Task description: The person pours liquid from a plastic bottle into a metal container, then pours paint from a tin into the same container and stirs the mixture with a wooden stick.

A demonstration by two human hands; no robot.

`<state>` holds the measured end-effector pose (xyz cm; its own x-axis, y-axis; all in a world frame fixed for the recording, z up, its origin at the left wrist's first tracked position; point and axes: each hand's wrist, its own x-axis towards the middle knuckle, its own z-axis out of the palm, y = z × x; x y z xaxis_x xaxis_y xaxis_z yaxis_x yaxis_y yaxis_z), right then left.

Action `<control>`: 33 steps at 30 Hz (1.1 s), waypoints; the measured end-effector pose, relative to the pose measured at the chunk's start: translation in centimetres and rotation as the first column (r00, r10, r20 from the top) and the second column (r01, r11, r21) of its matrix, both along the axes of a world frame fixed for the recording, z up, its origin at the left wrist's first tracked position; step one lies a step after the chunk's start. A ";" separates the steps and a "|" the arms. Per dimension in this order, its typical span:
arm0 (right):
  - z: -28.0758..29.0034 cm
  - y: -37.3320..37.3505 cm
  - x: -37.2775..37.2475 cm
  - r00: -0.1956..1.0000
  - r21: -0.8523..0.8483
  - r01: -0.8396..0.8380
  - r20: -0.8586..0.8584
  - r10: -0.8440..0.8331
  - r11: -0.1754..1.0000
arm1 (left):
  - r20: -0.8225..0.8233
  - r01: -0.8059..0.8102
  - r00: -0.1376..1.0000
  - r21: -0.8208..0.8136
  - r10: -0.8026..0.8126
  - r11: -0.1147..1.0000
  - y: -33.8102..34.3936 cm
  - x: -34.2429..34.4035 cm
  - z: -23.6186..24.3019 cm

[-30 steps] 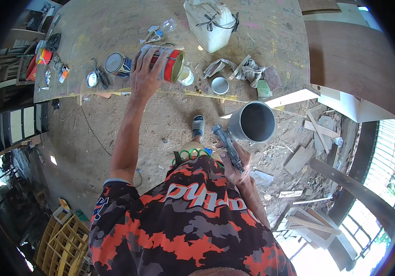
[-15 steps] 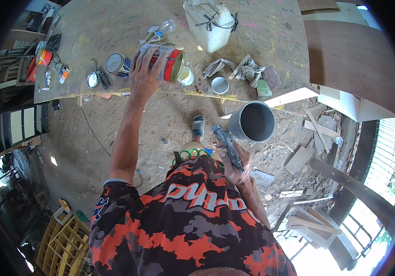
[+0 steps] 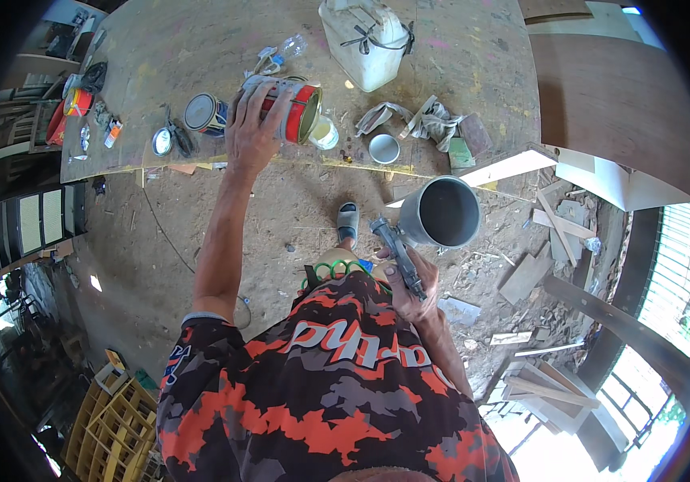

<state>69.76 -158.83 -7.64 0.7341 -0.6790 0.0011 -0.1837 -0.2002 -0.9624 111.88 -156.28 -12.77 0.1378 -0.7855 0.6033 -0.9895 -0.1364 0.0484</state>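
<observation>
My left hand (image 3: pixel 254 128) is wrapped round a red and white tin can (image 3: pixel 303 111), tipped on its side with its open mouth facing right. Just beside that mouth stands a small clear cup (image 3: pixel 325 135) with pale contents. In my right hand (image 3: pixel 421 283) is a grey spray gun (image 3: pixel 397 251), held by its handle in front of my body. A large grey cup (image 3: pixel 440 213) sits at the gun's front, its round opening facing up; the join is partly hidden.
A stained wooden table (image 3: pixel 224 48) carries a blue-labelled can (image 3: pixel 205 114), a white mug (image 3: pixel 383 149), crumpled rags (image 3: pixel 433 124), a green block (image 3: pixel 461 153) and a white jerrycan (image 3: pixel 365 44). Wood scraps (image 3: pixel 526 273) litter the ground at right. A wooden frame (image 3: pixel 112 418) stands lower left.
</observation>
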 end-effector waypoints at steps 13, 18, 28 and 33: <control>-0.1 0.2 -0.3 0.999 0.032 -0.003 -0.034 0.004 0.999 | 0.002 0.003 1.000 0.001 -0.003 1.000 0.0 0.0 0.2; -0.4 0.4 -0.4 0.999 0.008 0.012 -0.032 -0.011 1.000 | 0.002 -0.001 1.000 0.002 0.001 1.000 0.0 -0.1 0.3; 0.0 0.3 -0.5 1.000 0.024 0.006 -0.024 -0.005 1.000 | 0.019 0.007 1.000 -0.016 -0.007 1.000 -0.3 0.0 -0.1; 0.1 0.4 -0.5 1.000 0.016 0.003 -0.025 -0.003 1.000 | 0.021 -0.006 1.000 -0.004 0.007 1.000 0.0 -0.1 0.1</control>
